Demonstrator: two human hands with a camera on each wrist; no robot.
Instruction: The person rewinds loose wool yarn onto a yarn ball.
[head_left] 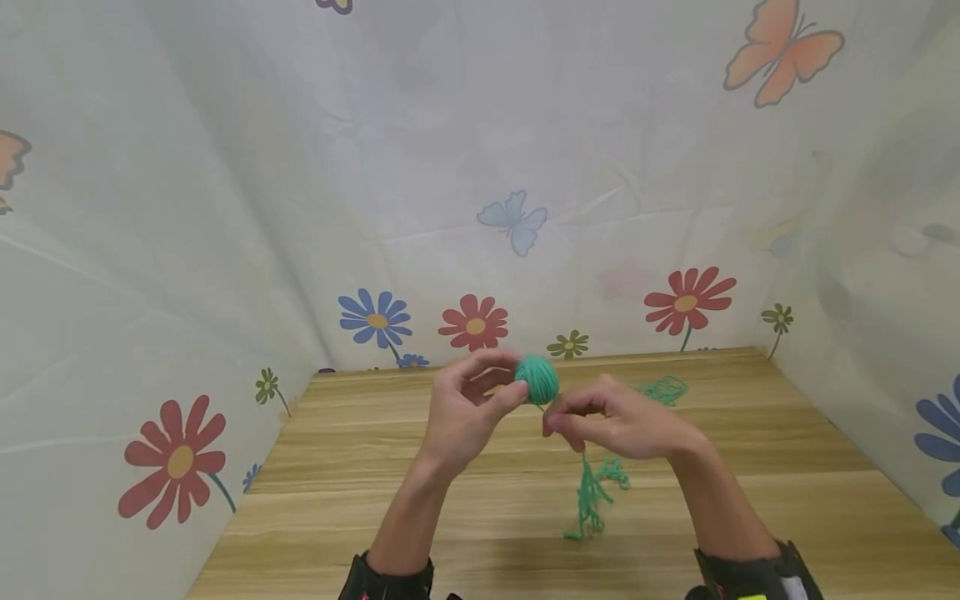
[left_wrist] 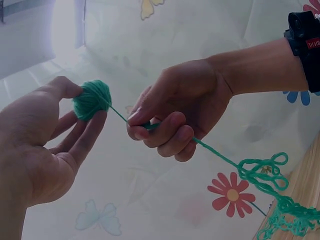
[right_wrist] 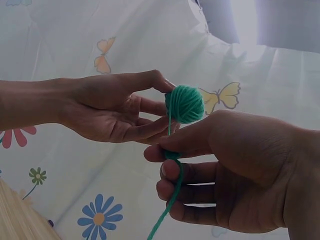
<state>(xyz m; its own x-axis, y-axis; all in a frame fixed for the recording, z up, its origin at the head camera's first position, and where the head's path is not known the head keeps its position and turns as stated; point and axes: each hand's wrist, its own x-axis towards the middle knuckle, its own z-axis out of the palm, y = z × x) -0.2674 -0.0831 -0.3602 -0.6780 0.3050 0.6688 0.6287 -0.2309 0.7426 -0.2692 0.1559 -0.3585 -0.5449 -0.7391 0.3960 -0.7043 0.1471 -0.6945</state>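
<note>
A small ball of green yarn is held up above the table between the thumb and fingers of my left hand. Just to its right, my right hand pinches the strand of yarn between thumb and forefinger. That strand runs taut from the ball to the pinch in the left wrist view. Below the right hand the yarn hangs down over its curled fingers. A loose, looped tangle of yarn dangles under the right hand in the head view.
More loose green yarn lies on the wooden table behind the right hand. A pale curtain printed with flowers and butterflies encloses the back and both sides. Dark bands sit on the wrists.
</note>
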